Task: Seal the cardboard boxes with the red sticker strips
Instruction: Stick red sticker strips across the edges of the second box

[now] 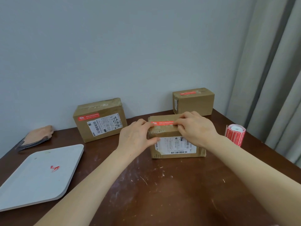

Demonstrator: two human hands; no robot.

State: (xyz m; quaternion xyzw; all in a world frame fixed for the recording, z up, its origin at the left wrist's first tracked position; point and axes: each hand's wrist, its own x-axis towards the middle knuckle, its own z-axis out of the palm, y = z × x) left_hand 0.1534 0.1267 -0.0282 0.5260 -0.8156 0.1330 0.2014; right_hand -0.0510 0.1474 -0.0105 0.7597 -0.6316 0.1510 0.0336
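- Centrally on the tabletop (pixel 146 185), nearer its far edge, sits the near box (pixel 177 144), with its label facing the person.
- A red strip (pixel 162 123) lies along the top of this box, over the taped seam.
- The left hand (pixel 136 137) grips the box's left end, fingers curled over the top at the strip's left end and thumb on the front face.
- The right hand (pixel 197 128) pinches the strip's right end with bent fingers, which hide that end.
- The left box (pixel 99 126) stands at the far edge and the far box (pixel 193 103) in the far right corner. Both carry red stickers (pixel 88 117).
- A sticker roll (pixel 235 134) stands by the right edge.
- A tray (pixel 32 190) at the left edge holds red scraps (pixel 54 168).
- A cloth (pixel 37 136) lies in the far left corner.
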